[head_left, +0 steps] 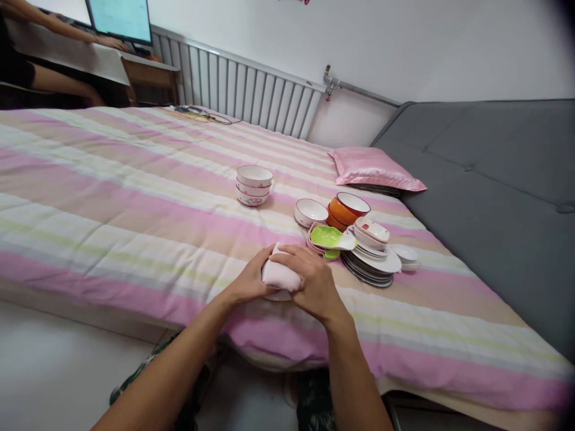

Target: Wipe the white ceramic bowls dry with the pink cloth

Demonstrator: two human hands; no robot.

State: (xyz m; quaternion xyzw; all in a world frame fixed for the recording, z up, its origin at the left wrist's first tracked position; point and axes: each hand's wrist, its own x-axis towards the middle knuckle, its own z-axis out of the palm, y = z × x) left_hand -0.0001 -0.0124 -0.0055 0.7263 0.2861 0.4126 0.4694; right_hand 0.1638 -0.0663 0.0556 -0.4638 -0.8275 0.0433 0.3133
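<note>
My left hand (250,280) and my right hand (312,281) meet over the bed's near edge, both closed around a pale pink cloth (281,276) and a white bowl (278,295) of which only the lower rim shows. Just beyond my hands lies a green leaf-shaped dish (330,237) on pink ones. To its right is a stack of plates (372,266) topped with small white dishes (372,232). Behind stand a white bowl (310,212), an orange bowl (348,209) and a stack of three white bowls (254,184).
The striped pink bedcover (135,197) spreads to the left. A pink pillow (375,169) and a grey headboard (494,173) lie at the right. A radiator (242,90) lines the wall. Another person's arms (67,30) rest at a desk with a monitor (121,19).
</note>
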